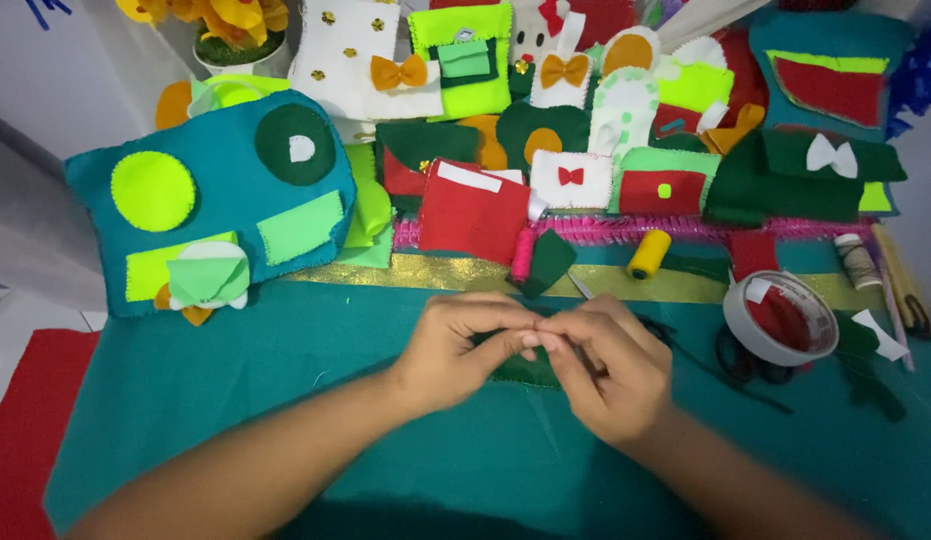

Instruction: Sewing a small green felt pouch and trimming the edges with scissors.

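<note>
**Both hands pinched on a dark green felt piece, mid-table**

At your far left a red felt sheet (25, 420) lies beside the teal cloth (235, 400) that covers the table. Above it sits a teal felt pouch (210, 195) with lime and green patches already sewn on, which reads as finished work.

Your left hand (455, 345) is curled nearly closed, thumb and forefinger pinching the dark green felt piece (520, 368). Your right hand (610, 365) meets it fingertip to fingertip, also pinched tight on the same piece; whether it holds a needle too, you cannot tell. The piece looks plain, so most of its work seems left.

A pink thread spool (523, 255) and a yellow thread spool (648, 253) lie just beyond your hands. A tape roll (780, 318) and black scissors (745, 360) crowd your right side; open room lies near you and leftward.
</note>
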